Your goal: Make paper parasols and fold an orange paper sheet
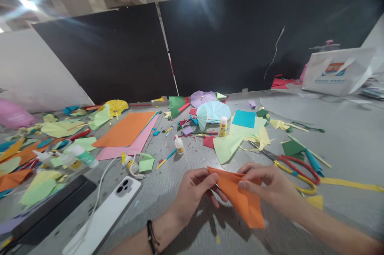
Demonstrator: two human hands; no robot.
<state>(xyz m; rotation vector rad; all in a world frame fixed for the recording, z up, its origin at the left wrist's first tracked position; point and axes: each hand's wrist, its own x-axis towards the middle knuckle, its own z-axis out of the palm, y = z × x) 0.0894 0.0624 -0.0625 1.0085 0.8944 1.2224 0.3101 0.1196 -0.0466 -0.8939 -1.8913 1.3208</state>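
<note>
A folded orange paper (243,201) hangs just above the grey table (345,143), held between both my hands. My left hand (193,189) pinches its left corner with curled fingers; a dark band sits on that wrist. My right hand (268,185) grips the paper's top right edge, thumb laid over the fold. The paper's lower point tilts down towards me. Red-and-yellow scissors (295,169) lie just right of my right hand.
A white phone (108,215) with a cable and a dark flat case (48,213) lie at the near left. Glue bottles (223,126), orange and pink sheets (126,129), paper umbrellas (213,111) and coloured scraps litter the table. A white bag (336,71) stands far right before black panels.
</note>
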